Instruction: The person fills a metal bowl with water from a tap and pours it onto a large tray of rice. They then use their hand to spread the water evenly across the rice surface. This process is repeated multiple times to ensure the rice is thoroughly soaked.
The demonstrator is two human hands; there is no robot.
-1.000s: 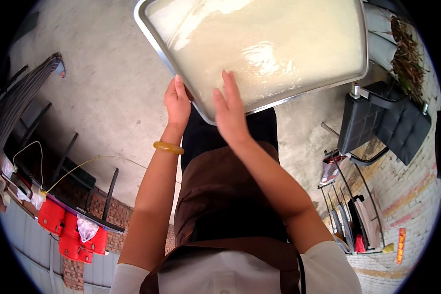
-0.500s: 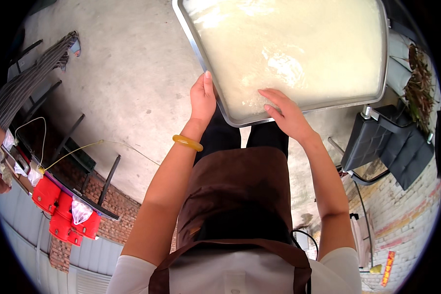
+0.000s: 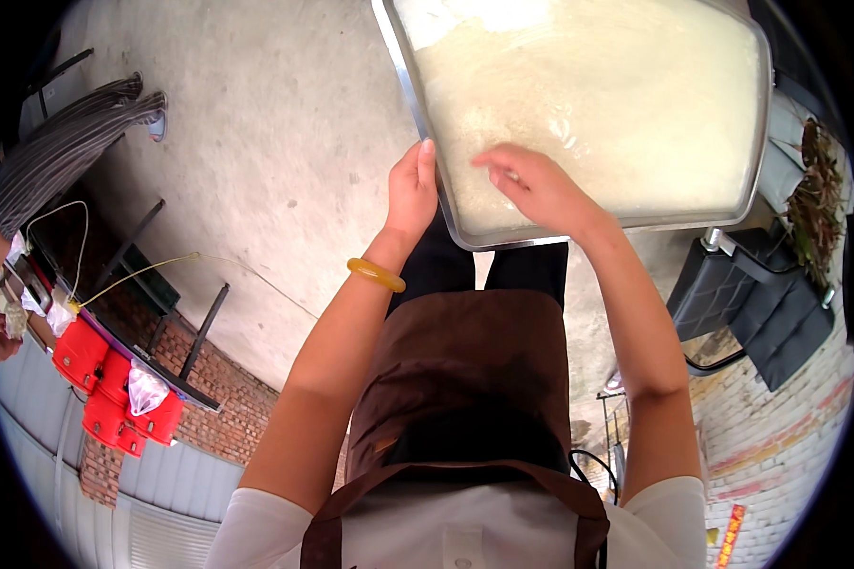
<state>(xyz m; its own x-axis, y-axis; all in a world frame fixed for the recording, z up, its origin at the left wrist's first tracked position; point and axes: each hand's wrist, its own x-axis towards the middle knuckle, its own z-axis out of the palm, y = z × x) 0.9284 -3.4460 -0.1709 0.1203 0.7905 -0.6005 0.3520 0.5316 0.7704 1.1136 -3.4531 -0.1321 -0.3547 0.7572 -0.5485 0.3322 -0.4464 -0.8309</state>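
A large metal tray (image 3: 409,85) with a raised rim lies in front of me, filled with a pale, cloudy, watery layer (image 3: 655,123). Fine light grains seem to show in it towards the near left corner. My left hand (image 3: 414,190) grips the tray's left rim near that corner, thumb on top; its other fingers are mostly hidden. Over the near left part of the tray hovers my right hand (image 3: 533,185), index finger stretched out and thumb apart, nothing seen in it. The fingertips are slightly blurred, so I cannot tell whether they touch the liquid.
Black padded chairs (image 3: 716,284) stand right of the tray, by a white brick wall (image 3: 778,446). At the left are a person in striped trousers (image 3: 57,137), a dark table with thin legs (image 3: 204,332), red stools (image 3: 81,351) and a yellowish cord (image 3: 147,275). Concrete floor (image 3: 256,114) lies between.
My right hand has moved left over the tray, its fingers more bent. The tray and my left hand sit slightly further right in view. The person at the left has shifted their legs.
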